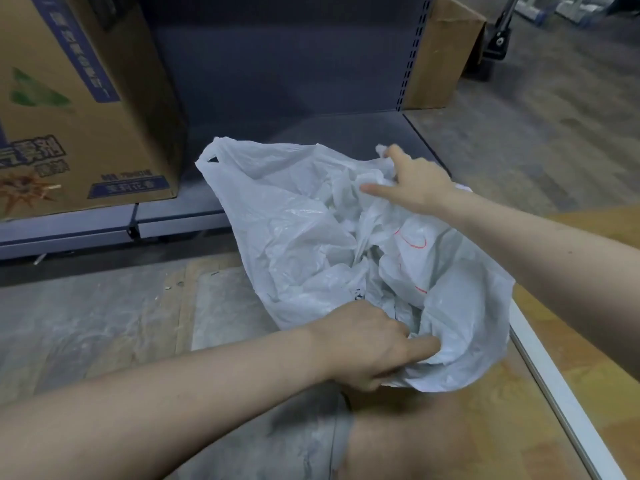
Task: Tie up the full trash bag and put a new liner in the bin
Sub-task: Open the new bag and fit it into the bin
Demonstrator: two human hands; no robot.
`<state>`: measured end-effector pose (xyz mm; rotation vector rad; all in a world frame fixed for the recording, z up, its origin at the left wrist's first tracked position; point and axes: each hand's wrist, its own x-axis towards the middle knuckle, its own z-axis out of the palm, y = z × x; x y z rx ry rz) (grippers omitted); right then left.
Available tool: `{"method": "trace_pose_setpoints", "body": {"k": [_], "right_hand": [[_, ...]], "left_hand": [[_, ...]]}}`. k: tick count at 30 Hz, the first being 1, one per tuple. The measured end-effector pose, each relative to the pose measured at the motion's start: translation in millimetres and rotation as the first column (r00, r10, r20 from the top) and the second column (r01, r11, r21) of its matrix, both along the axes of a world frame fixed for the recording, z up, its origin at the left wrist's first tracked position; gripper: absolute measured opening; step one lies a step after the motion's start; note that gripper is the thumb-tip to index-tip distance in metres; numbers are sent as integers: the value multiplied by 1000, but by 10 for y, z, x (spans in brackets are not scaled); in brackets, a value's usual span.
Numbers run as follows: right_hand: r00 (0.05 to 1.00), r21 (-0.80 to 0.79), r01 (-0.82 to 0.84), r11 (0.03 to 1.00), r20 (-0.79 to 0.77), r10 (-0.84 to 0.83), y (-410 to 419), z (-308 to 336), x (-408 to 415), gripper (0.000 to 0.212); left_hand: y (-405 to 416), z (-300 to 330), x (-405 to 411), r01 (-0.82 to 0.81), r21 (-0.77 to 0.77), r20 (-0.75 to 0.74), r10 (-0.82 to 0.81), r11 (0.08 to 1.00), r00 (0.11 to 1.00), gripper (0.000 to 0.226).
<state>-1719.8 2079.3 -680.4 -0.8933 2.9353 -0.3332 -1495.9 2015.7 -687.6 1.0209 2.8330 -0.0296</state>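
A white translucent plastic bag (pixel 304 237) with handle loops and red markings lies crumpled and spread wide on the floor in front of me, with more crumpled white plastic inside it. My left hand (pixel 367 344) pinches the bag's near edge. My right hand (pixel 415 181) grips the far right handle, thumb and forefinger stretched out. The other handle loop (pixel 213 157) stands free at the far left. No bin shows in the head view.
A large printed cardboard box (pixel 79 105) sits on a low grey metal shelf (pixel 311 133) at the left. A second cardboard box (pixel 443 53) stands behind the shelf's upright. A white strip (pixel 554 375) runs along the floor at the right. My knee is below the bag.
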Motion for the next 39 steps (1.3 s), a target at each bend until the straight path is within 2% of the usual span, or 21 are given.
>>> {"method": "trace_pose_setpoints", "body": {"k": [2, 3, 5, 7, 9, 12, 15, 17, 21, 23, 26, 28, 30, 31, 33, 34, 36, 39], "right_hand": [[997, 104, -11, 995, 71, 4, 53, -4, 52, 82], [999, 110, -18, 994, 46, 13, 86, -12, 77, 77], [995, -6, -54, 999, -87, 53, 168, 7, 138, 64], [972, -99, -96, 990, -225, 72, 268, 62, 225, 53], [957, -137, -89, 987, -288, 46, 380, 93, 278, 50], [984, -138, 10, 990, -174, -34, 538, 32, 386, 65], [988, 53, 152, 987, 21, -153, 664, -60, 421, 79], [975, 135, 198, 971, 73, -209, 730, -74, 361, 69], [984, 135, 168, 977, 41, -175, 770, -31, 297, 15], [980, 147, 182, 972, 50, -191, 762, -27, 297, 30], [975, 106, 198, 974, 76, -207, 801, -56, 287, 20], [966, -36, 232, 972, 124, -226, 864, -53, 300, 43], [918, -286, 338, 897, 309, -247, 936, -42, 306, 48], [882, -357, 393, 847, 408, -237, 982, -48, 285, 48], [781, -350, 488, 800, 584, -221, 1087, -63, 244, 50], [753, -329, 508, 796, 619, -224, 1117, -55, 238, 49], [776, -361, 507, 783, 587, -231, 1135, -30, 241, 45], [870, -477, 435, 764, 441, -221, 1137, -46, 171, 45]], "left_hand": [[-65, 94, -51, 4, 124, 13, -5, 992, 1000, 47], [-120, 141, -98, -16, 204, 4, 15, 979, 1000, 53], [-261, 233, -244, -72, 287, -77, 98, 955, 992, 59], [-443, 289, -464, -172, 194, -219, 214, 966, 952, 56], [-631, 265, -695, -366, 24, -278, 358, 930, 891, 56], [-851, 159, -912, -620, -39, -143, 610, 784, 779, 71], [-962, 14, -976, -718, -4, 68, 716, 696, 694, 83], [-955, -47, -960, -720, 36, 92, 715, 693, 693, 85], [-900, -54, -938, -726, 40, 36, 725, 686, 687, 87], [-889, -52, -936, -724, 10, 15, 724, 690, 690, 86], [-893, -67, -916, -731, 22, 9, 731, 682, 682, 84], [-888, -70, -876, -738, 34, 5, 738, 674, 675, 82], [-881, -49, -824, -727, 22, -33, 728, 686, 685, 79], [-876, -39, -800, -707, 4, -86, 704, 707, 705, 78], [-857, -17, -747, -626, -23, -219, 607, 780, 764, 70], [-838, -15, -720, -573, -8, -255, 552, 820, 794, 63], [-779, -13, -673, -469, 50, -243, 466, 882, 850, 52], [-657, 40, -575, -347, 182, -59, 362, 920, 930, 57]]}}
